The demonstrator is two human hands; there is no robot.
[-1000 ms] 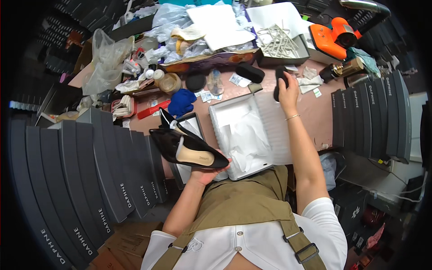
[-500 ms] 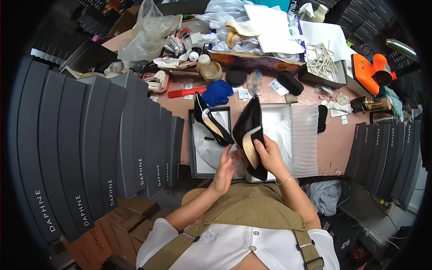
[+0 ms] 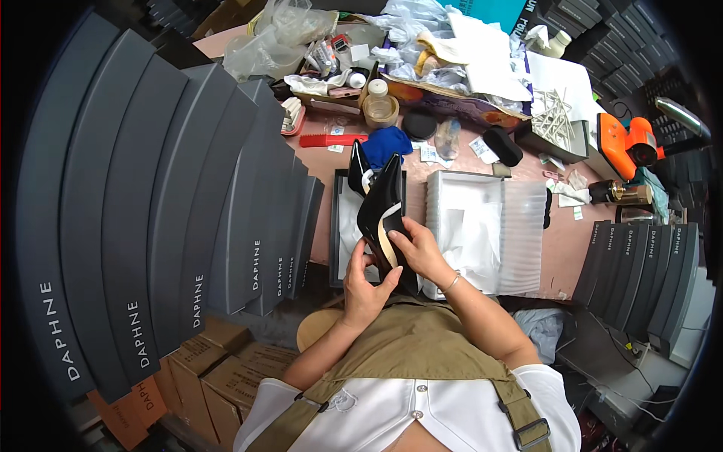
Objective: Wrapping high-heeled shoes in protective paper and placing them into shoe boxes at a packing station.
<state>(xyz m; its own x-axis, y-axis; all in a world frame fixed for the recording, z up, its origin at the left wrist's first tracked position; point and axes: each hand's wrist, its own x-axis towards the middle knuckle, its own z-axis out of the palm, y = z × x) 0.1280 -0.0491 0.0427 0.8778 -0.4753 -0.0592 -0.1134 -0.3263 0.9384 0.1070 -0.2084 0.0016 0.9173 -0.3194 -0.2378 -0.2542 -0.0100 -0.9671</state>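
Note:
A black, pointed high-heeled shoe [image 3: 373, 209] with a pale insole is up in front of me, toe pointing away. My right hand [image 3: 423, 255] grips its side, the thumb at the insole. My left hand [image 3: 366, 290] closes round the heel end from below, its thumb along the near edge; the heel itself is hidden. Behind it a second black shoe [image 3: 356, 167] lies in a dark grey shoebox part [image 3: 336, 248] lined with white paper, mostly covered by the held shoe. To the right sits an open white-lined box [image 3: 464, 178] with white tissue paper [image 3: 467, 241] inside.
Tall stacks of grey shoeboxes [image 3: 173, 188] rise at the left, with more boxes [image 3: 640, 271] at the right. Along the back are a blue cloth [image 3: 388, 147], a red comb [image 3: 324, 141], a jar [image 3: 380, 111], a box of white sticks [image 3: 553, 120] and an orange device [image 3: 629, 139].
The held shoe has moved left, over the shoe in the box. My left hand, open and beside it before, has closed on its heel end. The view has shifted a little.

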